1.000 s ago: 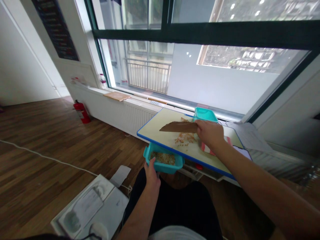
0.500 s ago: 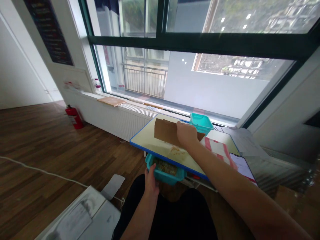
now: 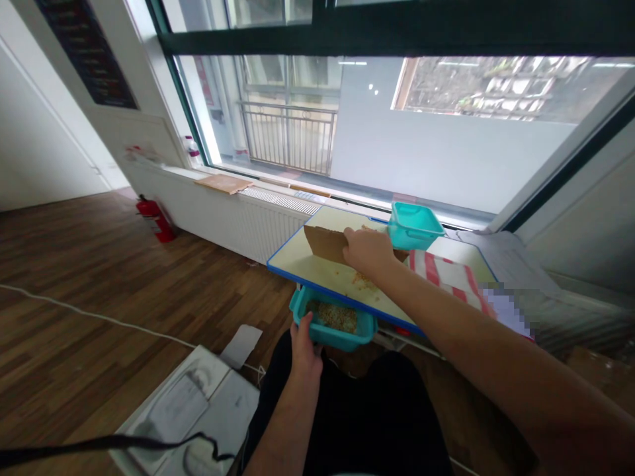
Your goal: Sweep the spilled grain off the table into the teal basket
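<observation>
My right hand [image 3: 370, 253] grips the top edge of a brown cardboard piece [image 3: 323, 244], which stands on its long edge across the pale yellow tabletop [image 3: 290, 259]. Small tan grains [image 3: 362, 281] lie scattered on the table on the near side of the cardboard. Below the table's front edge, my left hand [image 3: 305, 347] holds a turquoise plastic basket [image 3: 342, 342] by its left end, thumb over the rim. A layer of tan, grain-like bits [image 3: 337, 317] covers the basket's bottom. The cardboard's right part is hidden behind my right hand and forearm.
Another turquoise basket [image 3: 415, 226] stands at the table's back right. A red-and-white striped cloth or bag [image 3: 449, 279] lies near my right forearm. A white cabinet-like unit [image 3: 223, 410] is at lower left, and a fire extinguisher [image 3: 156, 219] stands by the radiator [image 3: 270, 228].
The cardboard now stands more upright and slightly farther back, showing more grains before it. My left hand keeps hold of the basket. The camera view has tilted down, and a black strap appears at lower left.
</observation>
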{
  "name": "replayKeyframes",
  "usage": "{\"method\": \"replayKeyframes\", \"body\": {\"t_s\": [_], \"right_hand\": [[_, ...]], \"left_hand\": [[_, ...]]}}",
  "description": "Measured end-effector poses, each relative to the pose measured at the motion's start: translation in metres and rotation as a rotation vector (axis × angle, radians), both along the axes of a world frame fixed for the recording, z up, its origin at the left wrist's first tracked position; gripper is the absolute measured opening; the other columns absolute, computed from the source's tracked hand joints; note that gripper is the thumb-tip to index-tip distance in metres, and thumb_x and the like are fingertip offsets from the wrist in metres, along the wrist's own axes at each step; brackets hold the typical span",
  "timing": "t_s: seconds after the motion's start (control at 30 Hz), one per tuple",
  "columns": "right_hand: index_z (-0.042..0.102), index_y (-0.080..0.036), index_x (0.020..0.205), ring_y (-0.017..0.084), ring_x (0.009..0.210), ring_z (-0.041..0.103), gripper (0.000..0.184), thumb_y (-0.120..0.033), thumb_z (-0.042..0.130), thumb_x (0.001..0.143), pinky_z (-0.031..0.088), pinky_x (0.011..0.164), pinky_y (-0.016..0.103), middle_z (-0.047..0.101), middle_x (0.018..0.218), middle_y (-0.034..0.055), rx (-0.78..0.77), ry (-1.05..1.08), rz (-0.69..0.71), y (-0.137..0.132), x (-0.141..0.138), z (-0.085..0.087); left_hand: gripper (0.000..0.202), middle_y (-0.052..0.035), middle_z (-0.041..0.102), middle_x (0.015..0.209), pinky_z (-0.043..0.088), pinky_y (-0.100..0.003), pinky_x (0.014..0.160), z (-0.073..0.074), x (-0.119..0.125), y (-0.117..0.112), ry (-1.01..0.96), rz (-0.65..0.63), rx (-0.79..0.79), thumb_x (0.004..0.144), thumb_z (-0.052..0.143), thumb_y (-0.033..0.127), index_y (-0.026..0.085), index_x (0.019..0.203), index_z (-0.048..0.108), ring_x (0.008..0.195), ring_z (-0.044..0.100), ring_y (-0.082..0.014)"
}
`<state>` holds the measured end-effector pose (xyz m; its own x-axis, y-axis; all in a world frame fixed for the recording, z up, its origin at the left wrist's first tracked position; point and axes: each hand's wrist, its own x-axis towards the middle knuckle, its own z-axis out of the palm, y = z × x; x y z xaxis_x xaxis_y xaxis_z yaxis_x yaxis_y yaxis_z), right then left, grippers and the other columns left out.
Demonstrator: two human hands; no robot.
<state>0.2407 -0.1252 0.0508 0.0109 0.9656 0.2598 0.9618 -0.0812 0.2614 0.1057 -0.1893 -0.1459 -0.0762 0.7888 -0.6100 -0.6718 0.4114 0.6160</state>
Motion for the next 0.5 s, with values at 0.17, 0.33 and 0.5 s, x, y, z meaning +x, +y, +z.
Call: {"method": "replayKeyframes", "body": {"t_s": [0.17, 0.33, 0.5], "right_hand": [[0.063, -0.019, 0.113, 0.029, 0.091, 0.069, 0.037, -0.034, 0.038, 0.092, 0.048, 0.068, 0.035, 0.071, 0.105, 0.0154, -0.125, -0.050, 0.065, -0.009, 0.007, 0.007], [0.064, -0.018, 0.112, 0.026, 0.087, 0.069, 0.041, -0.036, 0.032, 0.094, 0.046, 0.070, 0.034, 0.073, 0.102, 0.0141, -0.208, -0.109, 0.128, -0.016, 0.013, 0.010], [0.065, -0.018, 0.108, 0.026, 0.085, 0.069, 0.040, -0.035, 0.032, 0.093, 0.044, 0.067, 0.034, 0.074, 0.098, 0.0130, -0.217, -0.145, 0.178, -0.026, 0.016, 0.009]], "left_hand": [[0.040, -0.0029, 0.064, 0.101, 0.053, -0.032, 0.068, 0.005, 0.005, 0.002, -0.062, -0.054, -0.028, 0.073, 0.072, 0.039, 0.029, 0.110, 0.058, 0.086, 0.064, -0.0205], [0.042, -0.0041, 0.064, 0.103, 0.053, -0.034, 0.072, 0.010, 0.007, -0.001, -0.061, -0.092, -0.022, 0.074, 0.073, 0.039, 0.028, 0.111, 0.058, 0.090, 0.064, -0.0220], [0.047, -0.0045, 0.064, 0.101, 0.053, -0.035, 0.072, 0.017, 0.005, -0.010, -0.022, -0.089, -0.034, 0.073, 0.074, 0.039, 0.027, 0.114, 0.055, 0.090, 0.064, -0.0226]]}}
